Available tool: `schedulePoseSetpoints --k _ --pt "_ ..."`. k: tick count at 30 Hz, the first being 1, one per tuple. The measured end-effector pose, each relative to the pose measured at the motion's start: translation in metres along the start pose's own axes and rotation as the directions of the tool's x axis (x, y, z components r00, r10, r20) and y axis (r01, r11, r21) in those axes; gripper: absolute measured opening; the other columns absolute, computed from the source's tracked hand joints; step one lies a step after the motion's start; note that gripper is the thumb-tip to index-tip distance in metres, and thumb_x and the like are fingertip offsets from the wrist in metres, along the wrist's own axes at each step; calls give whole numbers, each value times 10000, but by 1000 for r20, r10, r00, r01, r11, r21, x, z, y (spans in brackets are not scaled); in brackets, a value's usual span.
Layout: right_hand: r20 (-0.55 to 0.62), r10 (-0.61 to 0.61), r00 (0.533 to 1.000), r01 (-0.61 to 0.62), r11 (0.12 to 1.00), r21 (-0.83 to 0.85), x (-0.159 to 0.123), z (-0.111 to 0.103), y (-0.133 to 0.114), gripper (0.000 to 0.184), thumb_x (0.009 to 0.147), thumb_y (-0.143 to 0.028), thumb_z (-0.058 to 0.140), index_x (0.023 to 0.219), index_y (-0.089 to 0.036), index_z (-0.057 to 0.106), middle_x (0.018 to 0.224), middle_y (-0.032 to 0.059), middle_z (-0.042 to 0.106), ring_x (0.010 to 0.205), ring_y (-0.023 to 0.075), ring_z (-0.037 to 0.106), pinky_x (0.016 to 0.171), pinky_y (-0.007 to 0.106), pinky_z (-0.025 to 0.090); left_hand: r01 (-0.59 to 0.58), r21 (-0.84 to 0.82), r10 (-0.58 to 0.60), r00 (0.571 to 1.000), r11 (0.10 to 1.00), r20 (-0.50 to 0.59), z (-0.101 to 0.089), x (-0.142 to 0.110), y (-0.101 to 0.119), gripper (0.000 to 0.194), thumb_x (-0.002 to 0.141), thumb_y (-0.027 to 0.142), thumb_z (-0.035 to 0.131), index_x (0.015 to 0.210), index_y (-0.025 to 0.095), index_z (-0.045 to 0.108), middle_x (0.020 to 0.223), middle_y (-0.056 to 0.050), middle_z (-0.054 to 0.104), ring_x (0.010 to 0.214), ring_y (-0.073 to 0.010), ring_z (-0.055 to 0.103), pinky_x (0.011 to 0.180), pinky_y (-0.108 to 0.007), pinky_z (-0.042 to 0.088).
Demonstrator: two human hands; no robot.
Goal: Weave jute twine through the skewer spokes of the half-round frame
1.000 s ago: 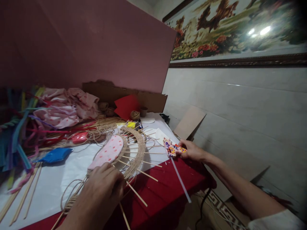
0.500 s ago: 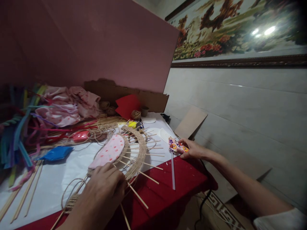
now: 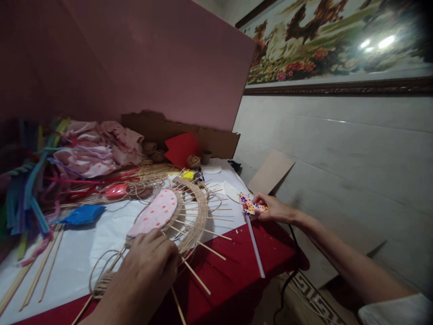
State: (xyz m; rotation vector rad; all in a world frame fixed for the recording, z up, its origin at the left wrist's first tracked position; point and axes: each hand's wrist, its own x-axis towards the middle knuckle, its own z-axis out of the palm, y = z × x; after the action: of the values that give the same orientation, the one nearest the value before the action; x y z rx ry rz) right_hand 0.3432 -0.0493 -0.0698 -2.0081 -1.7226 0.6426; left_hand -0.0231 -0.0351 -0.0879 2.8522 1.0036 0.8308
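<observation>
My left hand point(image 3: 150, 259) is closed on the near lower edge of a woven twine fan point(image 3: 202, 207), its fingertips partly hidden. The fan has thin wooden sticks radiating outward and a curved twine band. A pink panel with red dots point(image 3: 157, 211) fills its inner part. Below my wrist, twine wraps the fan's handle point(image 3: 103, 285). At the table's right edge, my right hand point(image 3: 273, 208) grips a flower-patterned hot glue gun point(image 3: 251, 206). A translucent glue stick point(image 3: 256, 247) sticks out of it toward me.
Pink dotted cloth point(image 3: 88, 153) and coloured pipe cleaners point(image 3: 29, 189) are heaped at left. Near them lie a blue packet point(image 3: 83, 214), a red packet point(image 3: 117, 191) and loose wooden sticks point(image 3: 40, 266). Behind stand red paper point(image 3: 179, 150), a twine ball point(image 3: 193, 162) and cardboard point(image 3: 219, 143). A black cord point(image 3: 287, 282) hangs at right.
The glue gun has turned slightly in my right hand, so the glue stick's near end has swung right and downward. My left hand keeps its hold on the fan.
</observation>
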Motion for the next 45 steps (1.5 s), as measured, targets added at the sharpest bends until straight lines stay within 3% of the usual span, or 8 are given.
schedulePoseSetpoints --k 9,21,24,27,30,32,35,45 --pt "54 53 997 -67 952 300 -14 -10 -18 344 681 -373 554 955 -168 574 611 -13 559 410 74 383 390 207 253 -1 7 1 1000 1000 -13 -1 0 2 220 769 106 433 601 189 549 606 -16 587 644 -198 525 593 -335 371" --pt "-248 97 964 99 734 671 -37 -2 -8 314 793 -455 537 870 -152 571 725 62 636 402 70 406 355 216 239 23 -37 -23 1000 999 20 1 -1 2 212 776 102 422 616 185 535 629 -20 573 675 -201 501 632 -351 348" --pt "-137 79 987 45 691 722 -52 2 -19 348 808 -470 518 700 -141 544 490 -12 501 344 46 329 325 187 217 57 -49 -55 997 997 46 1 -2 2 217 784 102 417 621 181 536 642 -22 569 685 -198 494 638 -351 347" --pt "-2 89 996 -58 663 746 -73 13 -39 334 755 -463 597 664 -155 506 545 -32 490 341 23 291 300 163 236 72 -53 -69 996 996 57 0 -1 4 216 793 110 424 624 178 541 643 -22 567 700 -199 488 652 -355 346" --pt "164 100 981 -185 723 666 -93 28 -65 392 714 -521 619 649 -146 525 426 -61 415 299 25 306 281 144 219 85 -58 -81 994 995 75 -2 0 5 220 787 93 427 622 169 551 634 -27 573 715 -204 487 665 -363 350" --pt "330 70 941 -273 732 624 -103 37 -84 447 714 -571 588 614 -140 526 420 -50 430 302 31 336 289 147 281 106 -69 -100 991 992 86 -3 1 6 212 781 88 439 624 162 561 642 -35 579 724 -208 489 668 -367 355" --pt "577 16 817 -384 761 523 -111 47 -110 520 788 -589 468 549 -131 523 380 -42 413 286 31 329 297 147 298 125 -73 -119 989 989 89 -4 1 8 201 776 89 459 621 158 565 642 -39 573 722 -210 488 666 -369 358" --pt "494 169 853 -402 817 414 -100 65 -144 353 782 -473 530 612 -175 444 450 -67 424 352 34 350 315 137 238 95 -82 -93 995 992 34 -4 -1 7 169 763 95 500 622 155 572 634 -38 559 698 -210 481 656 -378 367"
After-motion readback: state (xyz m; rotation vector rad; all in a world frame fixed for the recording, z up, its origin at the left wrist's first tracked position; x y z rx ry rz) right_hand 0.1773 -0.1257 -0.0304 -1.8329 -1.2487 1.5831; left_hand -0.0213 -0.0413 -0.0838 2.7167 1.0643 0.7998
